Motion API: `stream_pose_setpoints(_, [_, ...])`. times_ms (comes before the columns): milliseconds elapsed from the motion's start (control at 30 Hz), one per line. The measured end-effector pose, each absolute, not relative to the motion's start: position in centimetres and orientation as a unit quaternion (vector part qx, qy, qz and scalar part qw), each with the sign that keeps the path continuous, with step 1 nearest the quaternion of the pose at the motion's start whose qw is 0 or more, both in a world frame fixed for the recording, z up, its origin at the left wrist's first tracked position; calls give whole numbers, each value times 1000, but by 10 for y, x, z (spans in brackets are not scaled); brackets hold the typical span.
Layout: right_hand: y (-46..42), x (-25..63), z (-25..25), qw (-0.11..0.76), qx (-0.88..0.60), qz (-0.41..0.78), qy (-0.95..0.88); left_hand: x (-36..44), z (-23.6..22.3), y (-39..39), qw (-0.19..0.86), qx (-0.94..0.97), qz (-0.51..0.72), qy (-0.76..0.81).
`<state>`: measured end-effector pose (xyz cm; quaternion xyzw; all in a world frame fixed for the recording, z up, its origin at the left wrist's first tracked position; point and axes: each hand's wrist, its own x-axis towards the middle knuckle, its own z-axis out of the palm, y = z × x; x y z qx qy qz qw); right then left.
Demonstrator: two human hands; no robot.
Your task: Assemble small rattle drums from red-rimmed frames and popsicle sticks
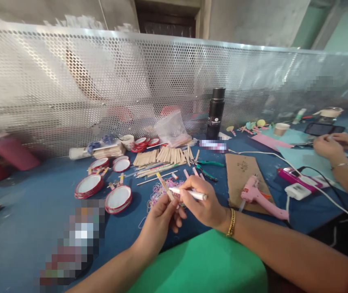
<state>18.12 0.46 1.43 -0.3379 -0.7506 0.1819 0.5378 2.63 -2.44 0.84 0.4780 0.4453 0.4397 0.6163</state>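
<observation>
Between the fingers of my left hand [161, 215] is a wooden craft stick [163, 184], tilted up to the left, its upper end coloured yellow and pinkish. My right hand [202, 199] grips a white marker pen [193, 194], whose tip points left and meets or nearly meets the stick. Behind my left hand lies a loose heap of thin pastel rubber bands [156, 191]. Farther back, a row of plain craft sticks [161, 156] is spread on the blue table. Red-rimmed white lids [118, 198] lie to the left, some with small sticks at their edges.
A pink glue gun [254, 195] rests on a cardboard piece [233, 171] at right, beside a power strip [298, 180] and white cable. Green-handled pliers [209, 169] and a black flask [215, 116] stand farther back. Another person's hands [329, 146] are at far right. A perforated metal screen [174, 77] borders the table.
</observation>
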Motion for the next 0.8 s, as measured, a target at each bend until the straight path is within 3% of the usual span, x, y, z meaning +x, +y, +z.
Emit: stream_pose_setpoints(800, [3, 181, 10, 535, -334, 197, -751, 30, 7, -21, 617, 456, 454, 453])
